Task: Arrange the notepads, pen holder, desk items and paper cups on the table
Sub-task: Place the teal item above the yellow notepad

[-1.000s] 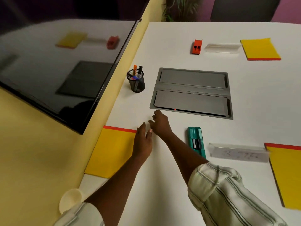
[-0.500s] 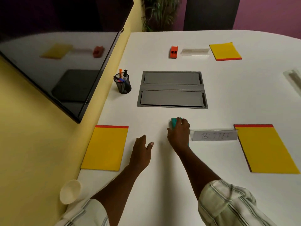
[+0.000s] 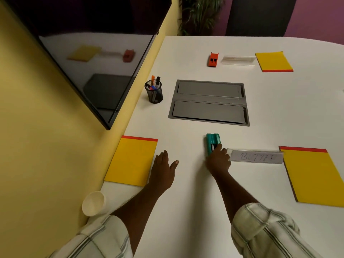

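Note:
My right hand (image 3: 218,161) grips the near end of a teal stapler (image 3: 213,141) that lies on the white table (image 3: 186,211), with its fingers curled over it. Just right of the stapler sits a handwritten name plate (image 3: 256,157), then a yellow notepad (image 3: 314,175). My left hand (image 3: 163,170) rests flat on the table with straight fingers, against the right edge of another yellow notepad (image 3: 132,161). A black mesh pen holder (image 3: 154,93) with pens stands further back on the left. A paper cup (image 3: 94,202) lies on its side at the table's near left corner.
A grey cable hatch (image 3: 209,103) is set into the table's middle. Beyond it lie an orange stapler (image 3: 212,59), a clear name plate (image 3: 238,60) and a third yellow notepad (image 3: 273,61). A dark wall screen (image 3: 93,62) overhangs the left edge.
My right hand moved from near the hatch onto the teal stapler, then slid back to its near end. My left hand stayed beside the left notepad.

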